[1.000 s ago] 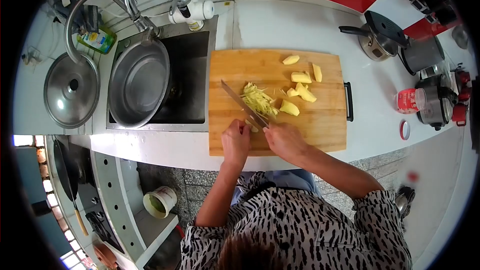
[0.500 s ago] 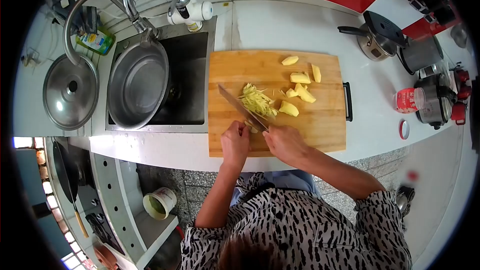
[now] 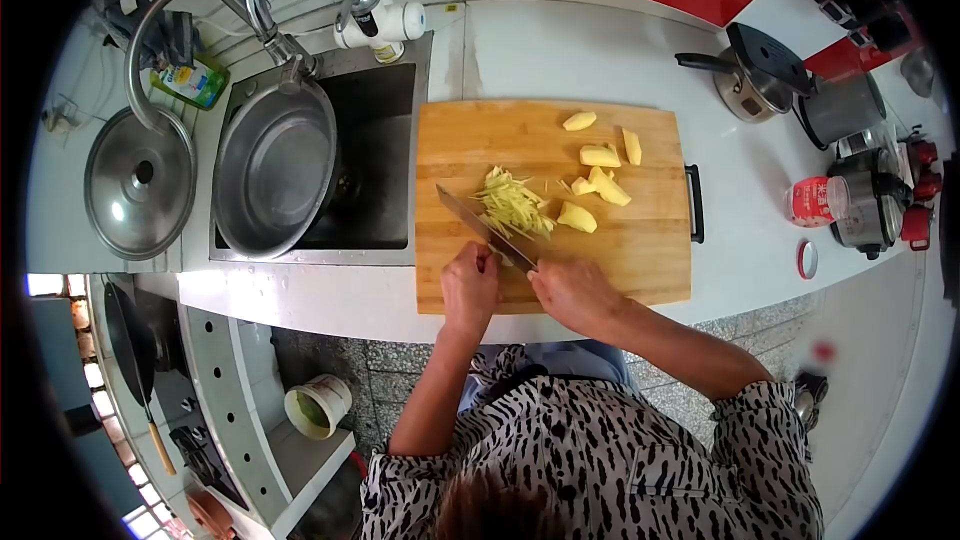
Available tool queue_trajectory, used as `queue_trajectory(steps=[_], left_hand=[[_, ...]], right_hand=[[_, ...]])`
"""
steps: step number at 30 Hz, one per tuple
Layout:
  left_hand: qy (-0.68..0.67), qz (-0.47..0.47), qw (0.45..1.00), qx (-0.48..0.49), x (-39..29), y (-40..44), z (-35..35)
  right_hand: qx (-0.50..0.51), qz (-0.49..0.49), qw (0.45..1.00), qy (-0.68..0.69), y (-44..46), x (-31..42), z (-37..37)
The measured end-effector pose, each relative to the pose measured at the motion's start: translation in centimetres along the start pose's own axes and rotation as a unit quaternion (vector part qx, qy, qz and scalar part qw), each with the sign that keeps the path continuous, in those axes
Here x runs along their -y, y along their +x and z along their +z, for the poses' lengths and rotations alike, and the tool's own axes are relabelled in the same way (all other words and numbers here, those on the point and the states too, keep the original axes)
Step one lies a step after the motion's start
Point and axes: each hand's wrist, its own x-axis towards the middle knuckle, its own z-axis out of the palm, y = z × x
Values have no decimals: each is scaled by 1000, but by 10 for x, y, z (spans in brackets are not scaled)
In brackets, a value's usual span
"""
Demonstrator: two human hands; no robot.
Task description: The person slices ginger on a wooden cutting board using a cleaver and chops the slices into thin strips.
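Note:
My right hand [image 3: 575,292] is closed round the handle of a knife [image 3: 480,224], whose blade points up and left over the wooden cutting board [image 3: 640,260]. Just left of the blade's near end, my left hand [image 3: 470,282] has its fingers bent down on small yellow slices, mostly hidden by the hand and blade. A pile of thin yellow-green shreds [image 3: 512,202] lies along the blade's far side. Several peeled yellow chunks [image 3: 577,217] are spread over the board's right half.
Left of the board is a sink [image 3: 385,160] with a metal basin [image 3: 275,170] in it. A metal lid [image 3: 142,183] lies farther left. Pots [image 3: 755,85], a red-labelled jar [image 3: 812,202] and its lid [image 3: 807,259] stand at the right. A bucket [image 3: 318,407] is below.
The knife blade has shifted slightly left and down, closer to my left fingers. Both hands stay in nearly the same place, and the chunks have not moved on the board.

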Motion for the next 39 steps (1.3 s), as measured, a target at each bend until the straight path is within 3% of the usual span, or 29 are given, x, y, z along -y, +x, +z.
queue_trajectory(steps=[8,11,16,21,24,28,30,31,33,35,39], left_hand=[[5,24,1000,0,3,1,0],[-11,1,1000,11,1,-2,-2],[13,-4,1000,21,-4,0,-4],[2,50,999,-5,15,0,2],[-24,-1,999,26,4,-3,-3],[-3,-3,1000,27,2,-2,-4],[61,99,993,-13,6,0,-2],[61,102,993,-12,5,0,-2],[6,45,999,4,3,-2,-2],[4,41,999,2,3,-3,-3],[7,26,1000,14,0,-3,-4]], right_hand=[[-42,28,998,35,13,-1,5],[9,8,1000,19,6,0,-7],[9,10,1000,18,12,4,6],[-34,31,998,37,15,1,2],[0,14,1000,28,6,-1,-4],[11,13,1000,20,12,6,3],[-7,12,999,30,15,5,5],[-31,5,999,40,16,2,7],[-53,-4,997,50,14,-3,4],[15,10,999,32,10,1,-8],[28,0,1000,6,9,1,6]])
